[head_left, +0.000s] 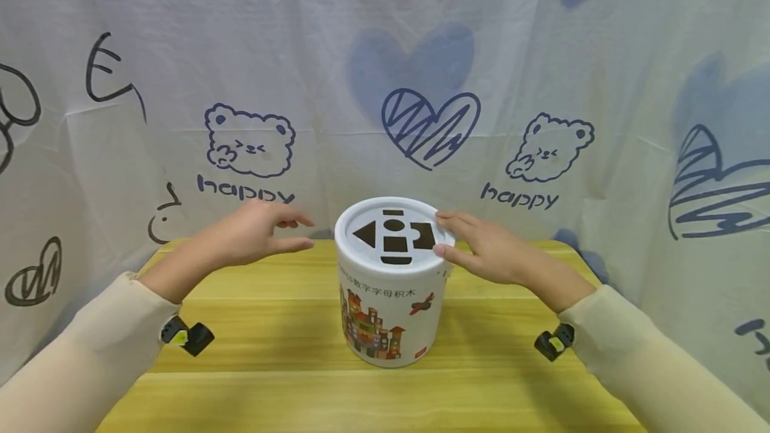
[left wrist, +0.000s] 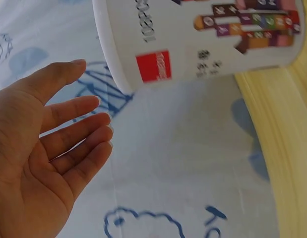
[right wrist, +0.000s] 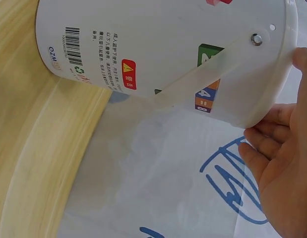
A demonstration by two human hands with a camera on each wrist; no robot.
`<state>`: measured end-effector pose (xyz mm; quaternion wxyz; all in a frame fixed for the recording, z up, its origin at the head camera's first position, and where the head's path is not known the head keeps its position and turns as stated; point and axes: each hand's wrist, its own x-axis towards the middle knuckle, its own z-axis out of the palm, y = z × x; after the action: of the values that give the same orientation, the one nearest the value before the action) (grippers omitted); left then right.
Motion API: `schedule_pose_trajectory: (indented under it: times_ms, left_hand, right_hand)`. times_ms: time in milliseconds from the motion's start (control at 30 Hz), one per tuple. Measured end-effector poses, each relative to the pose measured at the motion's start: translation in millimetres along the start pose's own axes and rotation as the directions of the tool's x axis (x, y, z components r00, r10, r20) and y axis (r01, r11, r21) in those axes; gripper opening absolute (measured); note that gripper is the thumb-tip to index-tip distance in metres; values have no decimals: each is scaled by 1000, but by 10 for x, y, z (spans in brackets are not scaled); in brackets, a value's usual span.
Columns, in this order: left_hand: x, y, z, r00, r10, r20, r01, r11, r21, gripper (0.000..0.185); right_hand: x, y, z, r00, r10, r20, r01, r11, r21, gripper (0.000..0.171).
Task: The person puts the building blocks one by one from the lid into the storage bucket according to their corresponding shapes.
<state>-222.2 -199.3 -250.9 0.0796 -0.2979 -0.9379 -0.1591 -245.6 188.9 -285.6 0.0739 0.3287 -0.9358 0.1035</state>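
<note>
A white lidded bucket [head_left: 391, 313] with printed toy-block pictures stands upright on the table. Its white lid [head_left: 347, 250] has several dark shaped cutouts, among them a triangle, a circle and a square. My right hand [head_left: 490, 246] touches the lid's right edge, thumb on the near side and fingers farther back. Seen from the right wrist, those fingertips [right wrist: 248, 135] lie right at the rim. My left hand [head_left: 259, 232] hovers left of the bucket, apart from it, holding nothing. In the left wrist view its fingers [left wrist: 76, 129] are spread and loosely bent, palm facing the bucket.
The yellow wood-grain table [head_left: 259, 339] extends around the bucket. Behind it and at both sides hangs a pale cloth [head_left: 337, 59] with hearts and bears. A white strap handle [right wrist: 208, 74] runs down the bucket's side from a rivet [right wrist: 256, 39].
</note>
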Motion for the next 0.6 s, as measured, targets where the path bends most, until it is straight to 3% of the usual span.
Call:
schedule_pose_trajectory:
  times_ms: [167, 600]
  left_hand:
    - [-220, -229, 16, 999, -29, -23, 29, 1000, -10, 44]
    - [-724, -772, 128, 981, -189, -45, 187, 982, -35, 48]
  right_hand:
    - [8, 1, -2, 1000, -5, 2, 5, 1000, 15, 76]
    - [-1, 23, 8, 1000, 7, 3, -8, 995, 96, 75]
